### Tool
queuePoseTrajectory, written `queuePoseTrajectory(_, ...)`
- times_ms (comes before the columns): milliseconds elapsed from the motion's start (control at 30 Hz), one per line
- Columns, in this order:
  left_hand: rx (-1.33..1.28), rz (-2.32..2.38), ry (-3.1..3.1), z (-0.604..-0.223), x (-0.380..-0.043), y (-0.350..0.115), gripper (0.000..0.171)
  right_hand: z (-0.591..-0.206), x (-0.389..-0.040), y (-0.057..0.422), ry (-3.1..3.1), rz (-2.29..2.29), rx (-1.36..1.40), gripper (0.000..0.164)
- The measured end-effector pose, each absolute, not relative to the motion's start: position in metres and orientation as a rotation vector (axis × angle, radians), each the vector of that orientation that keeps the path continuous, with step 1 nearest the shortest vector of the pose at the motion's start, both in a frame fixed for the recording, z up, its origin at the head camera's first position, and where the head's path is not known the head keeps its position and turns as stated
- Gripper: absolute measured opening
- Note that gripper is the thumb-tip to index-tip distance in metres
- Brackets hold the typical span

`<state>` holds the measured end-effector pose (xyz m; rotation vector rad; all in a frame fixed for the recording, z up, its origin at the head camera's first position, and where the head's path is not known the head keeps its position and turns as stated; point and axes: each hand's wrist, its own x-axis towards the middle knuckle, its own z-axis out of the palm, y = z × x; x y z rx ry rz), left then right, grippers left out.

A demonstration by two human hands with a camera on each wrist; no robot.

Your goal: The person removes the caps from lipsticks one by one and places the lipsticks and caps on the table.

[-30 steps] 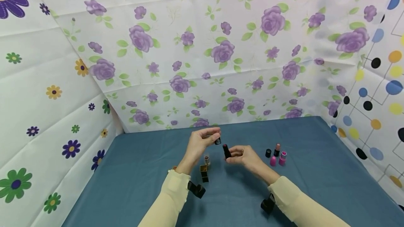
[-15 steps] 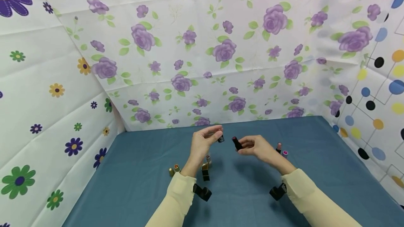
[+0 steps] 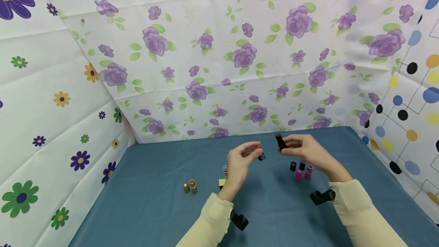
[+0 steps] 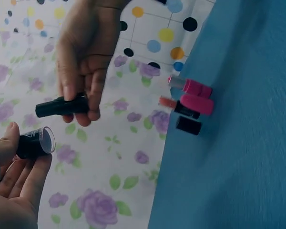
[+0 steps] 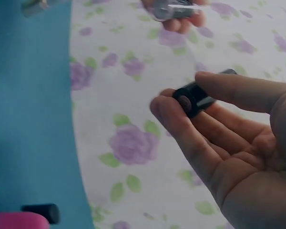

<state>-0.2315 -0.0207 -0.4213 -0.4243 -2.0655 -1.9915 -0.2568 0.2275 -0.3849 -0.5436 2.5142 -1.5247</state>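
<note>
My left hand [image 3: 238, 165] pinches a black lipstick cap [image 4: 33, 144] with a clear end between thumb and fingers. In my right hand [image 3: 306, 151] is a black lipstick [image 3: 280, 141] with a dark red tip, gripped near its base and tilted toward the left. The right wrist view shows the base of this lipstick [image 5: 195, 98] between thumb and fingertips. Cap and lipstick are apart, both held above the table. Below my right hand stand a pink lipstick [image 3: 309, 172], its pink cap [image 3: 298, 175], a black cap [image 3: 293, 166] and a black lipstick with a pinkish tip [image 4: 181, 108].
On the blue tablecloth [image 3: 154, 209], a gold lipstick [image 3: 193, 186] and a gold cap [image 3: 186, 188] stand left of my left forearm. A clear-topped lipstick [image 3: 225, 170] and a gold-and-black piece [image 3: 222, 182] are partly hidden by my left wrist. Flowered cloth [image 3: 192, 113] hangs behind.
Both hands have moved right with the cap and the lipstick. My right hand has also risen, and the pink and black pieces beneath it show again.
</note>
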Motion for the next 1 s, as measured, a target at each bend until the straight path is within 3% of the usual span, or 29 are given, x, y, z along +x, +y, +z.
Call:
queuePoseTrajectory(467, -0.479, -2.071, -2.031, -0.432, -0.224, 0.024, 0.021, -0.375, -0.238, 0.263, 2.540, -1.568, -0.542, 0.043)
queuePoseTrajectory(767, -0.458, -2.072, -2.153, -0.449, -0.220, 0.052, 0.020, -0.382, -0.229, 0.274, 2.614, -1.593, -0.322, 0.052)
queuePoseTrajectory(1000, -0.445, -2.027, -2.236, -0.461, -0.220, 0.070, 0.021, -0.390, -0.224, 0.284, 2.704, -1.500, -0.198, 0.047)
